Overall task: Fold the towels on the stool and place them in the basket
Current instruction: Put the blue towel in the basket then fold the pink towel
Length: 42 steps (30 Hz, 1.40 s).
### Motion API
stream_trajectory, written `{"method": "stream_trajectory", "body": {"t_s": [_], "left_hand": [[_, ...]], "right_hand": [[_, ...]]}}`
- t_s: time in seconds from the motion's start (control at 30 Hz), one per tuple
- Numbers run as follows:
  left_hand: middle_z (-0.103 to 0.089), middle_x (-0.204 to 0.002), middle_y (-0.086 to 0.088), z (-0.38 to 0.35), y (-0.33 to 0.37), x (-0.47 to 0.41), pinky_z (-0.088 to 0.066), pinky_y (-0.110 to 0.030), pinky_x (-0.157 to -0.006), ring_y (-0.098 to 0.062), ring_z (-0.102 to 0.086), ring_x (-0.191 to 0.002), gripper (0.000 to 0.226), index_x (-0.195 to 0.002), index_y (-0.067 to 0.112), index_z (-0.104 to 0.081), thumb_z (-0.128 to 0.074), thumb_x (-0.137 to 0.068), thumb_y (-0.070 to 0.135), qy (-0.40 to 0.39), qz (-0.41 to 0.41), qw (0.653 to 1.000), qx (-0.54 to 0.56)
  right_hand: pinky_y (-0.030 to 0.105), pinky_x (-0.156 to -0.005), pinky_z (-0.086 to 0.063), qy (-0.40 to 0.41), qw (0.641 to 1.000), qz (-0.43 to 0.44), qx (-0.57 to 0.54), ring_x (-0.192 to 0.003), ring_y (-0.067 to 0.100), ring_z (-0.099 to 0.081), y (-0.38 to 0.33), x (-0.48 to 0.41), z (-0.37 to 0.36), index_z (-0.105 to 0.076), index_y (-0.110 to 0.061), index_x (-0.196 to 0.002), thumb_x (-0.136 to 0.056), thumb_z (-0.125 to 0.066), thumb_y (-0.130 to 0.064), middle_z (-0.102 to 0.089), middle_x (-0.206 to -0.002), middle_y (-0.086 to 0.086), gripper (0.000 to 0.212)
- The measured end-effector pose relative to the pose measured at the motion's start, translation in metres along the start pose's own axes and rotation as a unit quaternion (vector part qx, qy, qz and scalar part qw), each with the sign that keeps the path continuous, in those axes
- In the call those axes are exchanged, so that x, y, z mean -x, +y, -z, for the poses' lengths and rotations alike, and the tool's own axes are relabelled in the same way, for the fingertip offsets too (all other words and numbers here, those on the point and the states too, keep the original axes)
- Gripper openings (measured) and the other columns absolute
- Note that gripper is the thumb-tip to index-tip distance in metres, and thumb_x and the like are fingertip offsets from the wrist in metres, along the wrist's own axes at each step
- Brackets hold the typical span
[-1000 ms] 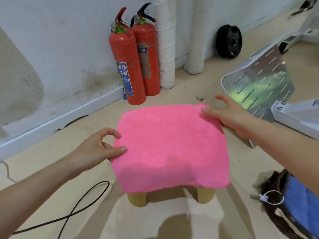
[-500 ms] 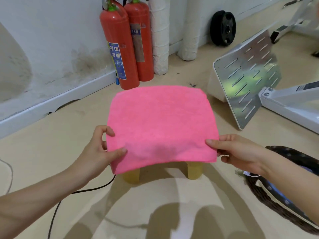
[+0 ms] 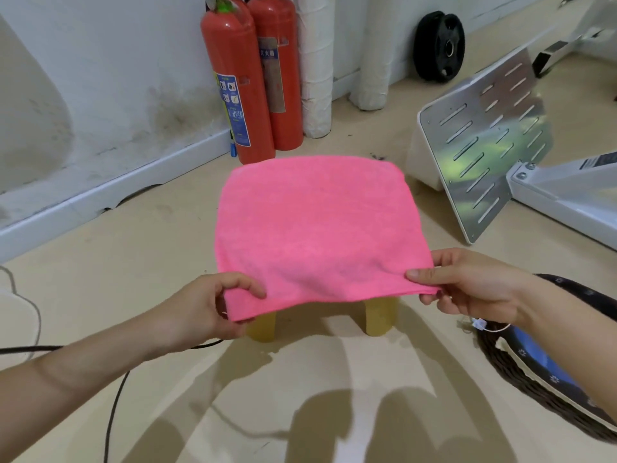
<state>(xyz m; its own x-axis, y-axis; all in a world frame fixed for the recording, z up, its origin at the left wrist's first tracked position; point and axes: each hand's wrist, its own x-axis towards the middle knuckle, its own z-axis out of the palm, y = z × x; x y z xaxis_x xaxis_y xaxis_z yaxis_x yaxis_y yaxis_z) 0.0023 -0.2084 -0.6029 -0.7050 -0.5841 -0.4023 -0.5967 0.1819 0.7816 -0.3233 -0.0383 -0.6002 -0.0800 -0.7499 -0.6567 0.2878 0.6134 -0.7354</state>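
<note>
A pink towel [image 3: 314,225] lies spread flat over a low wooden stool [image 3: 379,317], of which only two pale legs show below the cloth. My left hand [image 3: 207,310] pinches the towel's near left corner between thumb and fingers. My right hand [image 3: 467,282] pinches the near right corner, thumb on top. The near edge is lifted slightly off the stool. At the right edge sits a dark woven basket [image 3: 521,379] with a blue cloth inside; my right forearm hides part of it.
Two red fire extinguishers [image 3: 253,81] stand against the white wall behind the stool, beside white wrapped pipes [image 3: 315,65]. A slotted metal plate [image 3: 484,142] on a white machine frame lies at the right. A black weight disc [image 3: 439,45] leans at the back. A black cable [image 3: 113,406] crosses the floor at left.
My right hand came from the towel's far right corner to the near right corner and took hold of it. My left hand slid to the near left corner. The near edge rose a little.
</note>
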Motion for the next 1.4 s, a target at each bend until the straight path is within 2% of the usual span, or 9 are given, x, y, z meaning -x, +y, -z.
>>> {"method": "stream_trajectory", "body": {"t_s": [0.1, 0.27, 0.33, 0.5, 0.67, 0.8, 0.9, 1.27, 1.4], "left_hand": [[-0.071, -0.084, 0.001, 0.011, 0.004, 0.000, -0.055, -0.030, -0.074, -0.019, -0.069, -0.079, 0.060, -0.090, 0.040, -0.064, -0.062, -0.074, -0.018, 0.033, -0.052, 0.994, -0.089], [-0.072, -0.079, 0.009, 0.032, 0.030, 0.002, -0.052, -0.024, -0.073, -0.011, -0.064, -0.068, 0.044, -0.090, 0.038, -0.055, -0.063, -0.083, -0.006, 0.111, -0.158, 0.962, -0.192], [-0.072, -0.073, 0.012, 0.037, 0.042, 0.002, -0.047, -0.010, -0.067, -0.003, -0.063, -0.063, 0.036, -0.082, 0.032, -0.064, -0.067, -0.082, -0.003, 0.138, -0.180, 0.960, -0.162], [-0.064, -0.086, 0.013, 0.045, 0.067, -0.001, -0.044, -0.014, -0.073, -0.006, -0.059, -0.084, 0.013, -0.082, 0.031, -0.074, -0.073, -0.072, 0.023, 0.202, -0.278, 0.911, -0.226], [-0.072, -0.093, 0.001, 0.041, 0.095, -0.011, -0.050, -0.031, -0.088, -0.021, -0.065, -0.092, 0.016, -0.087, 0.026, -0.072, -0.064, -0.074, 0.020, 0.121, -0.247, 0.960, -0.048], [-0.073, -0.087, 0.009, 0.031, 0.108, -0.019, -0.047, -0.013, -0.075, 0.002, -0.063, -0.080, 0.014, -0.091, 0.019, -0.076, -0.076, -0.078, 0.014, 0.098, -0.249, 0.963, -0.004], [-0.071, -0.077, 0.003, 0.028, 0.114, -0.022, -0.050, -0.021, -0.074, -0.003, -0.061, -0.074, 0.020, -0.084, 0.012, -0.075, -0.075, -0.067, 0.022, 0.108, -0.231, 0.964, 0.070], [-0.073, -0.078, 0.000, 0.021, 0.119, -0.021, -0.052, -0.017, -0.077, -0.006, -0.066, -0.077, 0.017, -0.082, 0.008, -0.072, -0.073, -0.065, 0.008, 0.139, -0.248, 0.947, 0.151], [-0.067, -0.077, 0.001, 0.023, 0.119, -0.021, -0.050, -0.020, -0.078, -0.006, -0.063, -0.076, 0.031, -0.098, 0.023, -0.071, -0.075, -0.070, 0.011, 0.159, -0.253, 0.948, 0.113]], "right_hand": [[0.013, -0.034, -0.036, 0.018, 1.000, 0.003, 0.013, -0.045, 0.006, -0.049, -0.010, 0.007, -0.002, -0.071, -0.008, -0.079, -0.049, -0.089, -0.020, -0.057, -0.063, 0.003, 0.037], [0.016, -0.037, -0.040, 0.121, 0.989, 0.074, -0.030, -0.056, 0.013, -0.053, -0.038, 0.016, -0.010, -0.061, -0.011, -0.078, -0.076, -0.070, -0.007, -0.056, -0.070, 0.009, 0.010], [0.018, -0.038, -0.045, 0.143, 0.983, 0.088, -0.075, -0.060, 0.017, -0.057, -0.046, 0.019, -0.017, -0.058, -0.013, -0.079, -0.084, -0.061, -0.004, -0.057, -0.072, 0.009, 0.010], [0.023, -0.045, -0.055, 0.167, 0.970, 0.168, -0.062, -0.052, 0.011, -0.056, -0.068, 0.022, -0.041, -0.056, -0.008, -0.086, -0.086, -0.056, 0.006, -0.052, -0.072, 0.007, 0.014], [0.024, -0.062, -0.059, 0.135, 0.950, 0.281, 0.016, -0.064, 0.017, -0.055, -0.116, 0.029, -0.081, -0.061, -0.001, -0.084, -0.084, -0.056, 0.014, -0.052, -0.076, 0.010, 0.016], [0.025, -0.061, -0.058, 0.084, 0.951, 0.290, 0.065, -0.068, 0.023, -0.049, -0.109, 0.015, -0.113, -0.056, 0.013, -0.087, -0.087, -0.058, 0.008, -0.046, -0.076, 0.013, 0.005], [0.024, -0.061, -0.057, 0.068, 0.952, 0.285, 0.086, -0.072, 0.025, -0.051, -0.090, 0.003, -0.118, -0.046, 0.026, -0.098, -0.090, -0.057, 0.002, -0.046, -0.084, 0.010, 0.027], [0.038, -0.077, -0.060, 0.086, 0.944, 0.308, 0.078, -0.073, 0.025, -0.066, -0.086, 0.008, -0.128, -0.068, -0.005, -0.091, -0.079, -0.070, 0.006, -0.068, -0.077, 0.015, 0.017], [0.041, -0.079, -0.059, 0.087, 0.939, 0.317, 0.102, -0.069, 0.022, -0.067, -0.086, 0.010, -0.130, -0.071, -0.014, -0.080, -0.083, -0.065, 0.005, -0.069, -0.076, 0.014, 0.020]]}}
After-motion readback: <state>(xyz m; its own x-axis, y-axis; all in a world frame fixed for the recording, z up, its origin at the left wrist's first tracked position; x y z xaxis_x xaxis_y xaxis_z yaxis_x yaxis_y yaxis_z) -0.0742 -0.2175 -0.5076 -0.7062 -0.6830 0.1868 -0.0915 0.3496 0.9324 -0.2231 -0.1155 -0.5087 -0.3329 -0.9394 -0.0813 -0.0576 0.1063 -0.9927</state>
